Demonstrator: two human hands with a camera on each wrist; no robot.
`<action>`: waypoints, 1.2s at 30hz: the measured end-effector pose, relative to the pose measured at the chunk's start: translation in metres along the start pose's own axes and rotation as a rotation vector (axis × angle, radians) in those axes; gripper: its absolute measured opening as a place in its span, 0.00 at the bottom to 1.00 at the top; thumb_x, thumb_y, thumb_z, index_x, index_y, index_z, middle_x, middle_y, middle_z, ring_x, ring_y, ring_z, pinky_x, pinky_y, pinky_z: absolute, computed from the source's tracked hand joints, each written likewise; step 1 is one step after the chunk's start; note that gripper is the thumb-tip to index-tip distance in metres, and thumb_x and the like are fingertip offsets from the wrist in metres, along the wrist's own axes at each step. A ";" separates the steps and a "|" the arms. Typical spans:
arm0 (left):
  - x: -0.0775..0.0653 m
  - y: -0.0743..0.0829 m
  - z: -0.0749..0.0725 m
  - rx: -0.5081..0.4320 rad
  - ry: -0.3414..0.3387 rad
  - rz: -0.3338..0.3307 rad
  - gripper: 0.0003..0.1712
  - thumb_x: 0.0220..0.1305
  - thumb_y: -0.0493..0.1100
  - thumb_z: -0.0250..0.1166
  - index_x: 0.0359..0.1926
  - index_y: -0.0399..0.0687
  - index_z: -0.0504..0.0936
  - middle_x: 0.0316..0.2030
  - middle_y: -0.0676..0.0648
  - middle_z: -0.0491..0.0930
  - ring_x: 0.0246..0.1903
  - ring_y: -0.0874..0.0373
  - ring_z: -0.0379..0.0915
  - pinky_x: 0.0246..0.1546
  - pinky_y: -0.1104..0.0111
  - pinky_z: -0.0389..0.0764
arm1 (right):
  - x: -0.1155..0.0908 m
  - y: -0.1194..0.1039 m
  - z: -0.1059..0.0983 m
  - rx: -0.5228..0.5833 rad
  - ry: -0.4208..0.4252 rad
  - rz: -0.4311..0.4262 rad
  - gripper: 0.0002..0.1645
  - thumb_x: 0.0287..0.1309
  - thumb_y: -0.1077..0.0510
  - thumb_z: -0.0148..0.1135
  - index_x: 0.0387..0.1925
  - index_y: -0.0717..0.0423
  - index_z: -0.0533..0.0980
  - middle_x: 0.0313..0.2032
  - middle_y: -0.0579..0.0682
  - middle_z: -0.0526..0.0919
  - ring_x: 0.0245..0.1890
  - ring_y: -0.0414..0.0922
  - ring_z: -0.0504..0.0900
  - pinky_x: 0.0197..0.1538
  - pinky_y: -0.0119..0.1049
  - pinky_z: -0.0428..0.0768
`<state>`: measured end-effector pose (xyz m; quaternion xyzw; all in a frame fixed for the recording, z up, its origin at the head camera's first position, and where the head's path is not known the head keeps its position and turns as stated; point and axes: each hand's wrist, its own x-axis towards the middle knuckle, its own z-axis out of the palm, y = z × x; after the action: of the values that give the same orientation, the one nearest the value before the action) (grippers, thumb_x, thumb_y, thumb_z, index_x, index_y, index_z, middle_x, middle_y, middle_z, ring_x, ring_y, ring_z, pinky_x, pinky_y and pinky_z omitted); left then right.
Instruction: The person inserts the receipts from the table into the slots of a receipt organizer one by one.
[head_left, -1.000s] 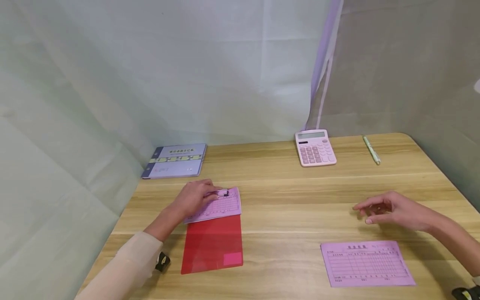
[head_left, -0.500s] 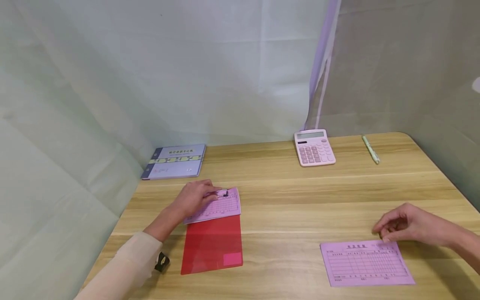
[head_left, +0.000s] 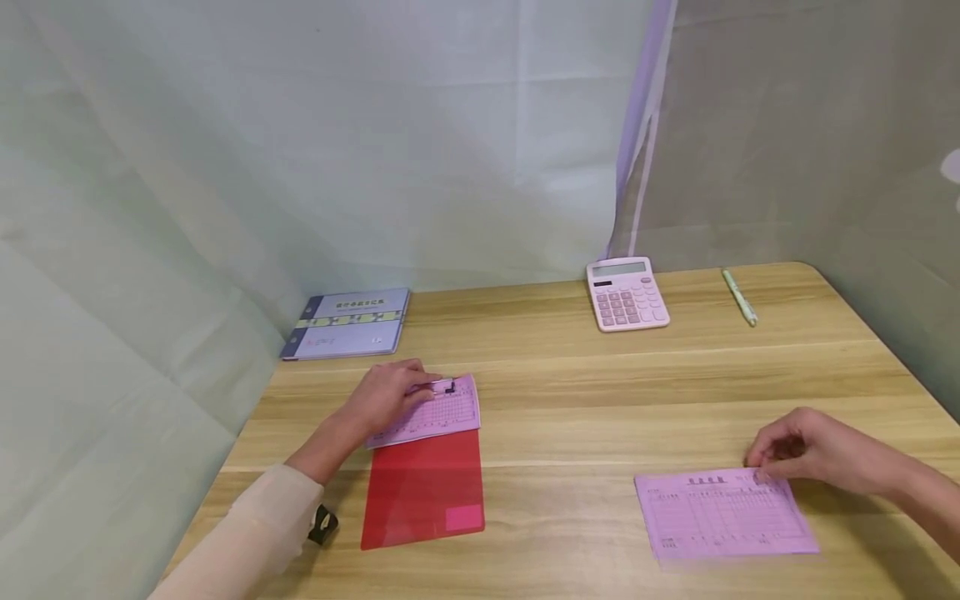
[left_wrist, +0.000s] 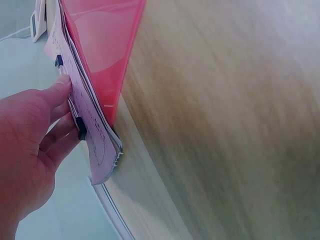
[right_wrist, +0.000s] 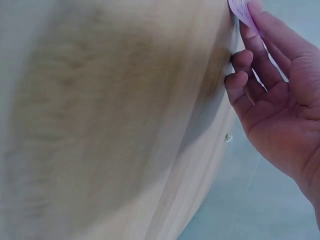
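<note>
On the left of the table lies a red clipboard [head_left: 423,492] with a stack of pink forms [head_left: 450,412] at its top end. My left hand [head_left: 378,400] holds the metal clip with black ends [left_wrist: 81,128] over the forms, thumb and fingers on its bar in the left wrist view. At the front right, my right hand [head_left: 828,454] pinches a loose pink form [head_left: 723,517] by its top right corner between thumb and forefinger. The right wrist view shows just a corner of that paper [right_wrist: 242,11]; the other fingers are loosely curled.
A blue account book [head_left: 348,325] lies at the back left. Farther right along the back are a pink calculator [head_left: 627,296] and a light green pen [head_left: 740,297]. Pale cloth [head_left: 450,150] hangs behind the table.
My right hand has come down toward me and taken hold of the loose form's corner, and the form has shifted slightly up and left. My left hand stays on the clip.
</note>
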<state>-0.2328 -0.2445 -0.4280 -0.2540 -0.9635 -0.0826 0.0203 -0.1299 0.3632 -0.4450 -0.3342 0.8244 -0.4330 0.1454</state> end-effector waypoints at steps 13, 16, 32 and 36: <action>0.001 0.000 0.001 -0.003 0.004 -0.002 0.22 0.67 0.47 0.77 0.61 0.52 0.89 0.40 0.53 0.83 0.37 0.58 0.77 0.44 0.61 0.81 | 0.053 -0.006 -0.023 -0.175 0.130 0.161 0.06 0.64 0.66 0.73 0.37 0.52 0.89 0.35 0.40 0.89 0.32 0.34 0.74 0.33 0.30 0.71; 0.001 0.000 0.001 -0.004 0.007 -0.009 0.22 0.66 0.47 0.77 0.61 0.52 0.89 0.39 0.54 0.83 0.36 0.58 0.76 0.44 0.61 0.80 | 0.068 -0.009 -0.025 -0.183 0.141 0.199 0.04 0.63 0.65 0.74 0.37 0.53 0.89 0.35 0.41 0.89 0.33 0.34 0.74 0.35 0.30 0.72; 0.000 0.001 0.000 -0.008 -0.010 -0.022 0.22 0.68 0.47 0.76 0.61 0.54 0.89 0.39 0.55 0.82 0.37 0.58 0.75 0.44 0.61 0.79 | 0.087 -0.005 -0.023 -0.089 0.175 0.331 0.15 0.80 0.59 0.58 0.51 0.65 0.85 0.33 0.48 0.81 0.29 0.39 0.73 0.30 0.31 0.71; 0.000 0.000 0.000 0.000 -0.003 -0.012 0.22 0.67 0.47 0.76 0.61 0.53 0.89 0.39 0.54 0.82 0.36 0.58 0.75 0.42 0.61 0.80 | 0.083 -0.005 -0.021 -0.136 0.159 0.340 0.13 0.72 0.57 0.68 0.49 0.63 0.86 0.39 0.47 0.86 0.34 0.39 0.75 0.35 0.32 0.73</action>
<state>-0.2327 -0.2442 -0.4285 -0.2484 -0.9649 -0.0825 0.0183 -0.1997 0.3182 -0.4246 -0.1639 0.9052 -0.3706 0.1279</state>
